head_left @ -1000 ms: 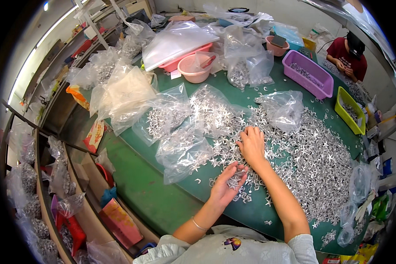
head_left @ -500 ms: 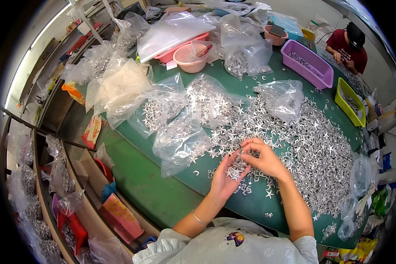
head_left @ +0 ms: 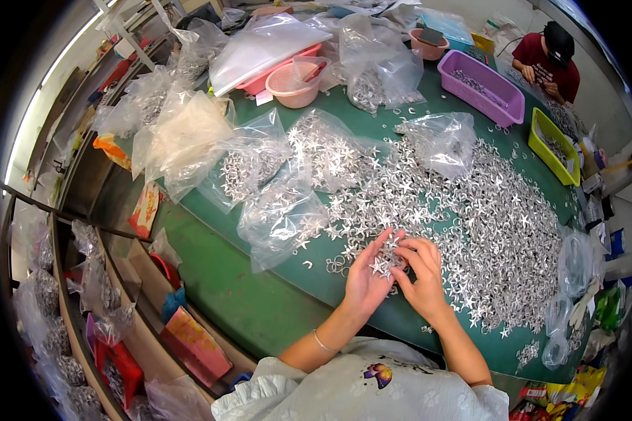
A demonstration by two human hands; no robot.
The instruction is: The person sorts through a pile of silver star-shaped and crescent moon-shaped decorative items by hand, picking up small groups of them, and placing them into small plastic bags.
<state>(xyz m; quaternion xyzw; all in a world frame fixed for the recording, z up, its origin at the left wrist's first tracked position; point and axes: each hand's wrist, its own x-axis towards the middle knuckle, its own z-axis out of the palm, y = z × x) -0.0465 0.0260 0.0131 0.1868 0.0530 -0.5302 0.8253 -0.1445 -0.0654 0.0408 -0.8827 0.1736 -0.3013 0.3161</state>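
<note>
My left hand (head_left: 365,284) is cupped palm up, holding a small heap of silvery starfish-shaped metal pieces (head_left: 383,266). My right hand (head_left: 423,281) curls against the heap from the right, its thumb and fingers at the pieces; exactly which piece they pinch is hidden. Both hands are over the near edge of a wide pile of loose silvery pieces (head_left: 502,235), starfish shapes and small curved or ring-like ones. Just left of the hands lie a few rings (head_left: 338,264). A clear plastic bag (head_left: 277,228) with more starfish pieces rests beyond them.
More filled clear bags (head_left: 439,140) lie around the pile on the green table (head_left: 239,295). Farther back stand a pink bowl (head_left: 293,88), a purple bin (head_left: 481,88) and a lime-green bin (head_left: 555,147). A co-worker (head_left: 548,63) sits at far right. Shelves (head_left: 140,323) with bags line the left.
My right hand has come down and closer to the left palm, from above the pieces to their right side. The left hand has shifted slightly right, and the camera view has tilted a little.
</note>
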